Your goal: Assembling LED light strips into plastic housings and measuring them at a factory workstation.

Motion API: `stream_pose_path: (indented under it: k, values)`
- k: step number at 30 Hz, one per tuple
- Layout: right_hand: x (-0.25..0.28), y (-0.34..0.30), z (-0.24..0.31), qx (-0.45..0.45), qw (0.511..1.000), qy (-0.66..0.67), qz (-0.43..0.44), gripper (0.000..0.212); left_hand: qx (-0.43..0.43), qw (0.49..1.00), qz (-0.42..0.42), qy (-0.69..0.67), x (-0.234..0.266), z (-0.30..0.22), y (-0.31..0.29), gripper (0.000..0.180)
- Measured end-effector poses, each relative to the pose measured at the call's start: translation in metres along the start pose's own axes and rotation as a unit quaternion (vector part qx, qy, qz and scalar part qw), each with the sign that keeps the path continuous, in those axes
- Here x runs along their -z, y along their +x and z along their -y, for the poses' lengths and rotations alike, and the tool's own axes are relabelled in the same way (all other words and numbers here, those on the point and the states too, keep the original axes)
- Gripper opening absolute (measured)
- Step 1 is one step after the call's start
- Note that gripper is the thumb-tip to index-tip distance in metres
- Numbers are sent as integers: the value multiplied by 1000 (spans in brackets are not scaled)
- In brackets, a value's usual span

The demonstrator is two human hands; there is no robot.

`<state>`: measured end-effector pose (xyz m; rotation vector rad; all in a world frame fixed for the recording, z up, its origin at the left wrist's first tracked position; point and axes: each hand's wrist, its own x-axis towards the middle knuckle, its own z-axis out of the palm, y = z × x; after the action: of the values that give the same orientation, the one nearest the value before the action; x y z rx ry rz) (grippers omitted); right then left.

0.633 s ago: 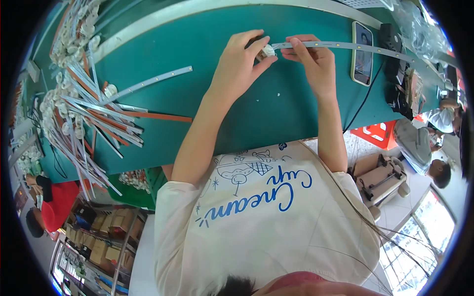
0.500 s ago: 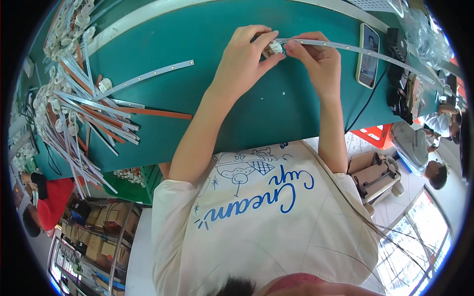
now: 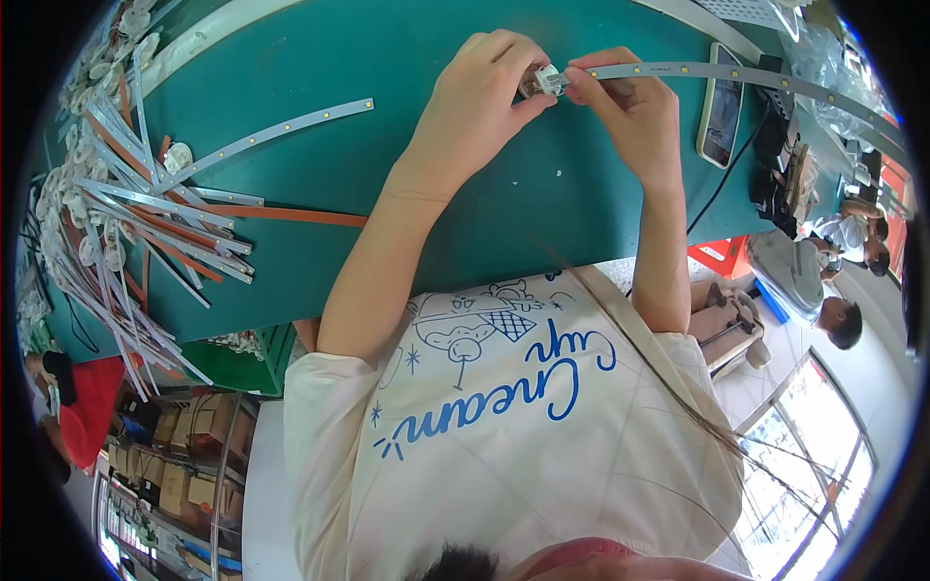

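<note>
Near the far side of the green table, my left hand [image 3: 475, 97] is closed around a small round white part [image 3: 548, 77] with thin metal pieces on it. My right hand [image 3: 635, 121] pinches the end of a long, narrow LED strip [image 3: 712, 71] between thumb and fingertips, close beside the white part. Whether the strip's end touches the part is too small to tell. From my right fingers the strip runs right, over the top of a phone [image 3: 720, 107].
At the left lies a tangled pile of strips [image 3: 184, 223] with round white pieces; one strip [image 3: 281, 130] juts toward the middle. A black cable [image 3: 731, 179] lies right. Below stand a green crate [image 3: 237, 366] and a red crate [image 3: 717, 256]. Other people are at both sides.
My right hand has shifted slightly right with the strip, and the gap between my hands has widened a little. More of the white part shows. The whole view has shifted slightly.
</note>
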<state>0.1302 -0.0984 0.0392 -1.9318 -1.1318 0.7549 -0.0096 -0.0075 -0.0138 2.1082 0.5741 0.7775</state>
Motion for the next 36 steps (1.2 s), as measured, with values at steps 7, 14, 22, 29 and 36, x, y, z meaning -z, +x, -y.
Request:
stream_pose_path:
  k: [7,14,22,29,36]
  values:
    - [-9,-6,6,66,991,-106,-53,14,4,1000,-7,-8,-4,0,0,28]
    - [-23,-8,15,131,963,-215,-94,11,-3,1000,-15,3,-7,6,1,29]
    - [-18,-2,13,74,970,-221,-76,10,-40,999,-8,27,3,3,6,29]
    - [-17,-3,9,2,983,172,-68,37,50,997,-38,-42,70,-2,26,26]
    - [-28,-1,-35,10,974,209,-88,38,6,934,-109,341,252,14,181,47]
